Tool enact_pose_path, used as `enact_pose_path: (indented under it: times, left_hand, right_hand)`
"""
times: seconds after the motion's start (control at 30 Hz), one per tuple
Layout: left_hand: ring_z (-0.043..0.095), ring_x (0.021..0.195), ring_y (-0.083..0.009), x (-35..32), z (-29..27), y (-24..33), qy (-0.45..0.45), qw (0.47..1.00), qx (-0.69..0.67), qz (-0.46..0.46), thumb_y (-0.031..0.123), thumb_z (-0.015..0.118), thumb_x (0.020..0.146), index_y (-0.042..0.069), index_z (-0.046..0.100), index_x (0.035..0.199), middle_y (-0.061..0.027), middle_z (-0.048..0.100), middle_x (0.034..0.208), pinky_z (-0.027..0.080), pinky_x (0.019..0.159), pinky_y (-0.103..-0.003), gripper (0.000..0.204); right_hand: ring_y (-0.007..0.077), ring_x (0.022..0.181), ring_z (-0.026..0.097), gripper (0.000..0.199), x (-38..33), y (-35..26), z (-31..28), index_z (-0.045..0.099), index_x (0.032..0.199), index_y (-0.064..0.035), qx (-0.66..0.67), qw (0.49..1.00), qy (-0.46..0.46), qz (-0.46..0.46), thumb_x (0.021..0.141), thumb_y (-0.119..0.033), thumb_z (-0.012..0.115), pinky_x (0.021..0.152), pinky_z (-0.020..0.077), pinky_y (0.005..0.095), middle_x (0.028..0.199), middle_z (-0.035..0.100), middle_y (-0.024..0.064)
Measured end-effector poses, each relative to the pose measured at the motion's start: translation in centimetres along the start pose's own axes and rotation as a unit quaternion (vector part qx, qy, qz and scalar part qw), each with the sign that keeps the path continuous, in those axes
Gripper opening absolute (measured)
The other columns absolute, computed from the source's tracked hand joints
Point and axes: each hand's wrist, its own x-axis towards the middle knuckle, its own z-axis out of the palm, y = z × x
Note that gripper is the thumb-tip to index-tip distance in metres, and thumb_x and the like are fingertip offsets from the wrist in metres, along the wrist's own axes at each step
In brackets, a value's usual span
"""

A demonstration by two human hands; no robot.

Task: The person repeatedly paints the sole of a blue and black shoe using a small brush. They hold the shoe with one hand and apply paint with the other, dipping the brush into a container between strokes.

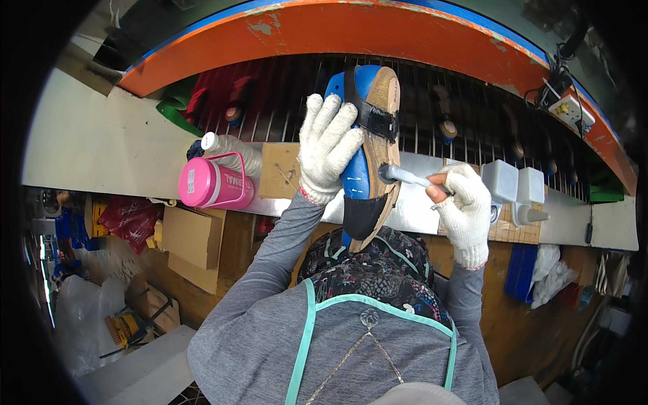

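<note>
A shoe on a blue last (356, 177) is raised upright over the bench edge, with black straps wrapped around it and its tan, cork-like underside turned to the right. My left hand (329, 145), in a white knit glove, holds it from the left side, fingers extended along the blue surface. In my gloved right hand (464, 209), bare fingertips poke out and pinch the pale handle of a brush (409, 177). The dark brush tip touches the shoe's underside near its middle.
Behind the bench, a rack of metal bars (418, 121) carries several shoes under an orange beam (324, 27). A pink thermal jug (202, 183) and cardboard piece (278, 167) stand left. White plastic containers (501, 179) sit right, below a power socket (572, 111).
</note>
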Motion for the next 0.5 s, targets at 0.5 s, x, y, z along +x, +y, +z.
enact_pose_path:
  times: [0.5]
  left_hand:
    - [0.057,0.128,-0.0399,-0.5,7.2,5.2,0.045,0.996,-0.015,-0.075,0.011,0.072,0.082,0.011,0.058,0.117,-0.0203,0.063,0.131,0.034,0.114,-0.061,0.038]
  right_hand:
    - [0.0177,0.081,0.058,0.018,-3.3,4.1,-3.5,0.072,0.095,0.0002,0.082,0.986,0.143,0.02,0.082,-0.012,0.078,0.071,0.0454,0.0296,0.088,0.064,0.0053]
